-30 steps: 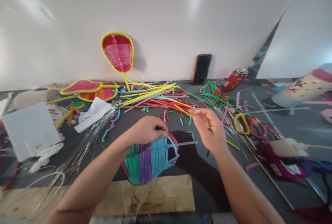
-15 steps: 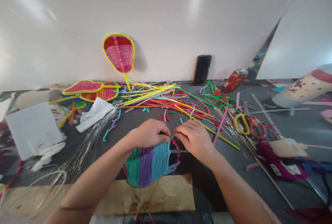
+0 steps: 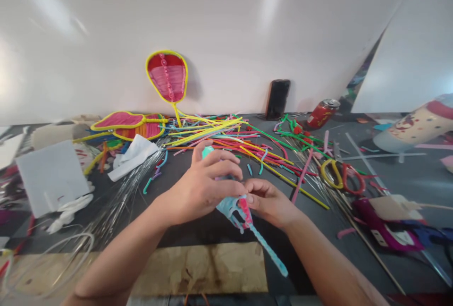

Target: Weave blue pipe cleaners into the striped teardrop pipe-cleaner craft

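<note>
1. Tan board strip (image 3: 201, 268), nearest: dark stains all over; could mark the pale blue fuzz if the piece gets laid on it

2. Blue stem (image 3: 269, 250): twisted, runs unsupported toward near right over the dark tabletop (image 3: 198, 235), close to the right forearm; a knock on the free end would lever the joint at the pink edging (image 3: 245, 208) and probably bend it

3. Woven piece (image 3: 226, 208): tilted between both hands, teal end up behind left fingers, blue end down; frame looks bendable, so uneven squeeze could warp it

4. Left hand (image 3: 210, 178): fingers curled, clamped on the piece's body and hiding most of it; gripping too hard may shift or crush the wound rows

5. Right hand (image 3: 267, 199): thumb and fingertips together on the edge by the pink edging; can't tell which strand is between them; if that pinch slips, a strip end could spring loose, and the open blue loops beside it could snag

6. Silver wires (image 3: 122, 209): loose bundle near left forearm; fuzz could catch, skin could get pricked

7. Scissors (image 3: 341, 173): among more wires, well right of the hands; hasty pickup drags wires along

8. Pipe cleaner pile (image 3: 219, 131): strands crossed; pulling one likely drags neighbours

9. Phone (image 3: 278, 99): leans on the white panel (image 3: 230, 37); bumping the panel could topple it
</note>
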`<state>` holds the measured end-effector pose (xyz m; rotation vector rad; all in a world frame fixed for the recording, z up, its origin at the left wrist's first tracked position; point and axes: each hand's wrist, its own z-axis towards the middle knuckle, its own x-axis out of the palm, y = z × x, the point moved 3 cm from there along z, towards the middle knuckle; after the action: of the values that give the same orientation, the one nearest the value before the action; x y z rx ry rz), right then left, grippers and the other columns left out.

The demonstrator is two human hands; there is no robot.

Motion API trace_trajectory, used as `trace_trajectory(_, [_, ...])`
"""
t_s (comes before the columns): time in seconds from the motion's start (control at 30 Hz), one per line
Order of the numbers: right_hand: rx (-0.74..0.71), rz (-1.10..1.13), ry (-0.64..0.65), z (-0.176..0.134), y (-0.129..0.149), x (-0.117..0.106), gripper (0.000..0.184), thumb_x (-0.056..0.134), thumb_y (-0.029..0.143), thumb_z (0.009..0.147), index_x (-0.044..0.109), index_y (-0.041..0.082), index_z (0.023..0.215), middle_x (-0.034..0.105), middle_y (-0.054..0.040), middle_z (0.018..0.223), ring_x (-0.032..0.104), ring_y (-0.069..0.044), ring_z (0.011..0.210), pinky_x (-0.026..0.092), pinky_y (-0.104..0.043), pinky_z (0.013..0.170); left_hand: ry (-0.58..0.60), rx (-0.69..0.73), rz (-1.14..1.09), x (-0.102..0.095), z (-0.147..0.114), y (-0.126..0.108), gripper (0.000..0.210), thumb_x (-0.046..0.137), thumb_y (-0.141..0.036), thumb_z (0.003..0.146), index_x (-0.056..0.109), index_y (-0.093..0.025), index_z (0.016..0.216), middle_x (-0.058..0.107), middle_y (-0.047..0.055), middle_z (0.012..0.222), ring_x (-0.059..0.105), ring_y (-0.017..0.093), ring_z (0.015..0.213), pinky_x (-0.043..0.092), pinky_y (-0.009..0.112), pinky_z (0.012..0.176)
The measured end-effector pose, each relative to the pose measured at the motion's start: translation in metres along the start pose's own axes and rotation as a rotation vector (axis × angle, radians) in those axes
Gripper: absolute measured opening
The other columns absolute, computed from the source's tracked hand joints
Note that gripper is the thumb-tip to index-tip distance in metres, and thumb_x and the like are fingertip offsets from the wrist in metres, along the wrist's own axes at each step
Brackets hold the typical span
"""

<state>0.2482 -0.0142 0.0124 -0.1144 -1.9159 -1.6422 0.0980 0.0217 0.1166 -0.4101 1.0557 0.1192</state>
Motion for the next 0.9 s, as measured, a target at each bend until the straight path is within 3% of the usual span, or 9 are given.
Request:
trace_trajectory(0.1, [-0.135,0.040,-0.079,0.000,0.003,0.002,0.022,0.078,0.039,0.066,0.068,0.022,0.074,0.058,0.0030,0.065,0.049,-0.009,0.055,0.040,-0.024,0.055,-0.209,-0.165,0.086,-0.001,0.000,0.002,0.011,0.060,-0.027,0.084,0.068,-0.027,0.091,0.064,0.004,0.097,0.054,0.020,0.096,0.034,0.037,0.091])
trace_trajectory(0.17, [-0.226,0.027,-0.152,0.001,0.005,0.001,0.021,0.077,0.041,0.068,0.068,0.024,0.075,0.058,0.0035,0.064,0.048,-0.009,0.054,0.040,-0.024,0.053,-0.229,-0.342,0.007,0.004,-0.003,0.007,0.017,0.059,-0.036,0.084,0.066,-0.022,0.090,0.063,0.004,0.086,0.055,0.017,0.082,0.040,0.029,0.078])
trace_trajectory(0.3, [-0.408,-0.216,-0.239,0.000,0.016,0.003,0.010,0.071,0.033,0.075,0.068,0.024,0.078,0.058,0.0018,0.068,0.051,-0.011,0.058,0.042,-0.025,0.054,0.010,-0.526,-0.463,0.015,-0.011,0.011,0.032,0.044,-0.042,0.091,0.064,-0.017,0.086,0.063,0.002,0.073,0.055,0.013,0.065,0.042,0.022,0.061])
trace_trajectory(0.4, [-0.551,-0.542,-0.244,-0.006,0.026,0.009,0.005,0.063,0.024,0.082,0.068,0.022,0.080,0.061,-0.0003,0.071,0.055,-0.013,0.064,0.045,-0.026,0.058,0.152,-0.618,-0.739,0.018,-0.016,0.006,0.035,0.060,-0.048,0.080,0.064,-0.014,0.087,0.065,0.003,0.074,0.058,0.015,0.066,0.043,0.021,0.058])
trace_trajectory(0.5, [-0.713,-0.817,-0.224,-0.013,0.031,0.016,0.013,0.057,0.015,0.084,0.067,0.022,0.086,0.064,-0.0023,0.075,0.060,-0.014,0.069,0.048,-0.025,0.062,0.190,-0.713,-0.767,0.016,-0.018,-0.003,0.033,0.073,-0.044,0.068,0.064,-0.016,0.083,0.066,0.001,0.073,0.059,0.015,0.067,0.045,0.021,0.058])
trace_trajectory(0.63, [-0.946,-1.118,-0.221,-0.021,0.030,0.023,0.022,0.055,0.012,0.084,0.066,0.024,0.099,0.067,-0.0049,0.082,0.063,-0.015,0.070,0.049,-0.026,0.061,0.145,-0.745,-0.569,0.013,-0.018,-0.018,0.025,0.075,-0.037,0.067,0.062,-0.018,0.076,0.065,-0.003,0.068,0.059,0.013,0.064,0.045,0.020,0.058])
trace_trajectory(0.73, [-1.035,-1.203,-0.192,-0.025,0.029,0.027,0.029,0.055,0.012,0.084,0.065,0.027,0.107,0.069,-0.0041,0.082,0.065,-0.016,0.071,0.051,-0.028,0.063,0.113,-0.747,-0.532,0.013,-0.023,-0.022,0.014,0.068,-0.030,0.072,0.061,-0.019,0.075,0.063,-0.004,0.066,0.059,0.012,0.062,0.045,0.019,0.057])
trace_trajectory(0.83, [-0.984,-1.137,-0.237,-0.025,0.032,0.023,0.032,0.054,0.013,0.085,0.063,0.027,0.112,0.068,-0.0057,0.089,0.065,-0.017,0.076,0.052,-0.030,0.066,0.027,-0.823,-0.685,0.019,-0.035,-0.012,0.011,0.061,-0.028,0.079,0.061,-0.018,0.081,0.065,-0.001,0.072,0.060,0.012,0.065,0.047,0.020,0.059])
trace_trajectory(0.9, [-0.941,-1.055,-0.418,-0.025,0.036,0.013,0.030,0.053,0.014,0.085,0.063,0.026,0.111,0.066,-0.0069,0.093,0.063,-0.019,0.080,0.052,-0.032,0.067,-0.091,-0.929,-0.909,0.026,-0.046,0.002,0.017,0.064,-0.031,0.078,0.061,-0.017,0.086,0.066,0.000,0.073,0.062,0.014,0.067,0.050,0.023,0.062])
